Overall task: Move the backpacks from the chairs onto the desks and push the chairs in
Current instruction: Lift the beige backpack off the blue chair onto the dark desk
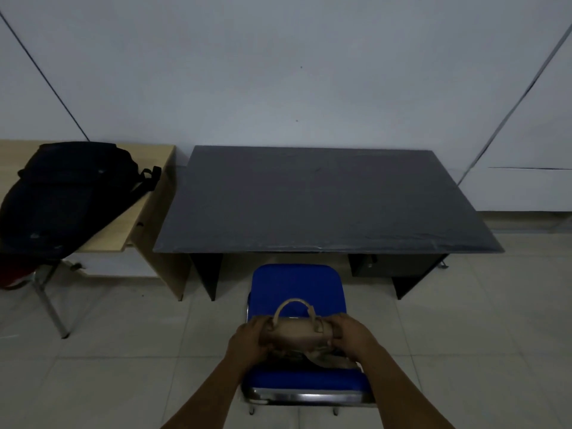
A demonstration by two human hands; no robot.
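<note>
A tan backpack (297,335) with a looped top handle is held over the blue chair (297,289), which stands pulled out in front of the dark grey desk (325,199). My left hand (252,335) grips the bag's left end and my right hand (349,334) grips its right end. A black backpack (62,193) lies on the light wooden desk (148,212) at the left, hanging partly over its front edge.
A red chair (15,274) with metal legs shows under the black backpack at the far left. The dark desk has a drawer unit (390,264) on its right side. Both desks stand against a white wall, on a pale tiled floor.
</note>
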